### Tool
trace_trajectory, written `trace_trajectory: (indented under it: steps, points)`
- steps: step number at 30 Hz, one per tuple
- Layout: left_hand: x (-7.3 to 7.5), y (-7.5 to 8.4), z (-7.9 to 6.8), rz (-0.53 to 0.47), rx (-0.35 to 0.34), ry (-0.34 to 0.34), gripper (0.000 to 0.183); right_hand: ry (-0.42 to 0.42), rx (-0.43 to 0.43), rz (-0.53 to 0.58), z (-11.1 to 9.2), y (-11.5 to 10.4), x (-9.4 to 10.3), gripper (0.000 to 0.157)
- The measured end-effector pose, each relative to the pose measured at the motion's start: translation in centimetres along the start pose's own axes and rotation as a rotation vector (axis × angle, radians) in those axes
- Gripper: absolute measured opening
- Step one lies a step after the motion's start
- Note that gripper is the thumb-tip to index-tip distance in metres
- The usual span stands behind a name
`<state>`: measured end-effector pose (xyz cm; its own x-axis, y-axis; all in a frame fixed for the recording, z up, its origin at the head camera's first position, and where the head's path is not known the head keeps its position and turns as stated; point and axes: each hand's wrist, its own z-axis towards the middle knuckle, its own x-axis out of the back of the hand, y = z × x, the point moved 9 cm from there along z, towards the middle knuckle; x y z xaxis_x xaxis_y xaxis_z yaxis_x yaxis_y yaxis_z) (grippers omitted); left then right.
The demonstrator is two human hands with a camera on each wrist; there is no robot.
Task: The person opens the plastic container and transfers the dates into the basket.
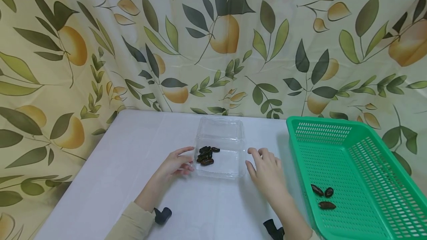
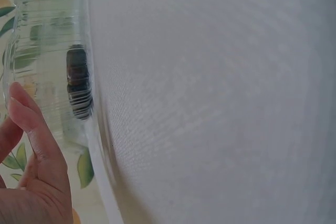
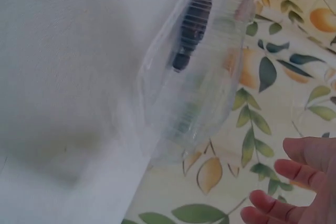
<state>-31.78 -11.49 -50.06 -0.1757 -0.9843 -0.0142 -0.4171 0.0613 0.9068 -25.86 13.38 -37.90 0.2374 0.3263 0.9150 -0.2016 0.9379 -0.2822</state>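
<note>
Curtained nook, home or studio unclear: fruit-print curtain (image 1: 213,43) hanging behind white-covered table (image 1: 207,203).

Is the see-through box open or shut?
Open. The box's lid is tipped back on its far side, so the dark things inside lie uncovered.

The box (image 1: 230,160) was colourless and see-through, its wall ribbed with fine parallel lines (a patch of bright green showed through it in the left wrist view). The pods in the box (image 1: 207,162) were blackish brown, as were the pods in the basket (image 1: 327,205). The basket (image 1: 337,158) was vivid green, its sides patterned with rows of slots. The tabletop (image 1: 213,203) was plain white; the curtain (image 1: 225,34), cream, bore orange-yellow fruit and dark and light green leaves. The sleeve (image 1: 133,222) was beige.
</note>
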Motion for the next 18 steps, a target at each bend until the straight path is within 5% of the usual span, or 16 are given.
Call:
trace_trajectory:
  steps: [18]
  points:
    - [0.0,0.1,-0.3,0.001,-0.002,0.001,0.047,-0.114,0.237,-0.094,2.8,-5.0,-5.6,0.036]
